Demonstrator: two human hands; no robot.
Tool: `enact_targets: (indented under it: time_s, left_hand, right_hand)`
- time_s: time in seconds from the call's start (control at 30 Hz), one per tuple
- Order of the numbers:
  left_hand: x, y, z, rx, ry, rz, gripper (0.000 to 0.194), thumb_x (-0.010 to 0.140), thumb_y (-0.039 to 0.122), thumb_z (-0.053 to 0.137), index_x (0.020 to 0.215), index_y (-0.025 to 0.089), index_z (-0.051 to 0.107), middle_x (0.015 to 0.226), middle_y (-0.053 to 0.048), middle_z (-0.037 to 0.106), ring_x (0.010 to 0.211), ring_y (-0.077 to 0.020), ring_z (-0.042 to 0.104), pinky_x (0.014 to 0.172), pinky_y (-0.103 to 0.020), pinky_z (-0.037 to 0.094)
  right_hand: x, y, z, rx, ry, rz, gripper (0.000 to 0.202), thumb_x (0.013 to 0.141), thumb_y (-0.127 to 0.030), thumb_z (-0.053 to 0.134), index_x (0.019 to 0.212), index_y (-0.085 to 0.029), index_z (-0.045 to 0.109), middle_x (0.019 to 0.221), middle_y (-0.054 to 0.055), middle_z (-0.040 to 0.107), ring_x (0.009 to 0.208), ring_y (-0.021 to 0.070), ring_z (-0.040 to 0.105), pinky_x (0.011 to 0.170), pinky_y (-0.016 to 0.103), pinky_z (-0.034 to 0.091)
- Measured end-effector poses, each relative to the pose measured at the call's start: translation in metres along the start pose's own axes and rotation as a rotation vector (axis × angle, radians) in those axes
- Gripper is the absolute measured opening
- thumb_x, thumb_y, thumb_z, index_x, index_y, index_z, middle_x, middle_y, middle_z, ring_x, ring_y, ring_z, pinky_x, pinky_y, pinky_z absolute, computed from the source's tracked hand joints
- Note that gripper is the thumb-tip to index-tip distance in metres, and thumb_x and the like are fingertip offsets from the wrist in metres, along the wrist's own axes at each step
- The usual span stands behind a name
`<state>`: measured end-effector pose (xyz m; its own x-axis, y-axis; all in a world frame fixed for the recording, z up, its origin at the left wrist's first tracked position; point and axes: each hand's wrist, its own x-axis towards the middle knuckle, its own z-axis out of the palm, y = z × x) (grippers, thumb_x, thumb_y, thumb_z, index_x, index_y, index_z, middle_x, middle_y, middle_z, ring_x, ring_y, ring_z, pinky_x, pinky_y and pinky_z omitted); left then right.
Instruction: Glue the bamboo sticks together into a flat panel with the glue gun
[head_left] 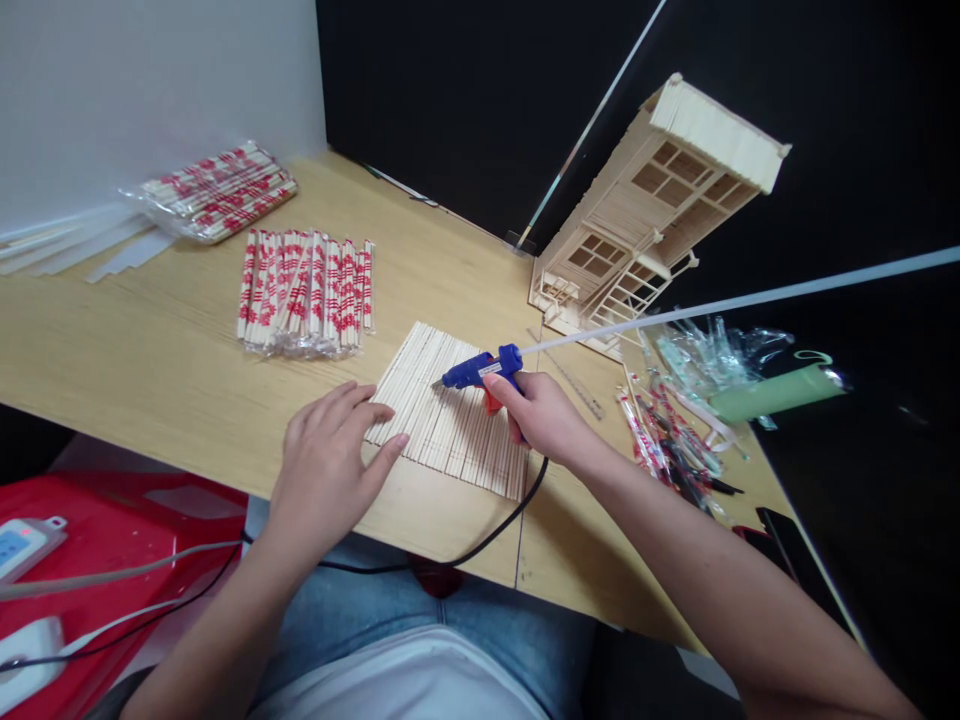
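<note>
A flat panel of thin wooden sticks laid side by side (427,420) lies on the wooden table (202,390). My right hand (544,410) grips a blue glue gun (480,370) with an orange trigger; its nozzle points left, over the panel. A long translucent glue stick (720,300) extends from the back of the gun. My left hand (330,455) rests at the panel's left edge, fingers apart, with fingertips touching the sticks. The black cord runs from the gun's handle toward my lap.
Red-patterned wrapped chopsticks (307,290) and a fuller bag (225,190) lie back left. A wooden model house (645,200) stands back right. Plastic wrappers (712,350), a green cylinder (780,392) and pens are at right. A red stool (97,520) holds a power strip.
</note>
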<state>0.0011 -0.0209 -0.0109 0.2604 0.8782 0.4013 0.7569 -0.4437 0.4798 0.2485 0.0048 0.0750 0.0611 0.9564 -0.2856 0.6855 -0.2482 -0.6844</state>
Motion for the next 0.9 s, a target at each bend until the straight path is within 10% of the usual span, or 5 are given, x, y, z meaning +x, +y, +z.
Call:
enact_targets:
  time_s: [0.9]
  left_hand:
    - [0.001,0.000,0.000,-0.002,-0.015,-0.013,0.032,0.100,0.050,0.052,0.111,0.023,0.064,0.138,-0.012,0.064,0.138,-0.0339,0.053,0.112,-0.055,0.039]
  right_hand:
    - [-0.009,0.017,-0.007,-0.043,0.027,0.029,0.043,0.102,-0.051,0.048,0.070,-0.021,0.054,0.042,-0.002,0.054,0.039,0.0141,0.052,0.047,0.025,0.039]
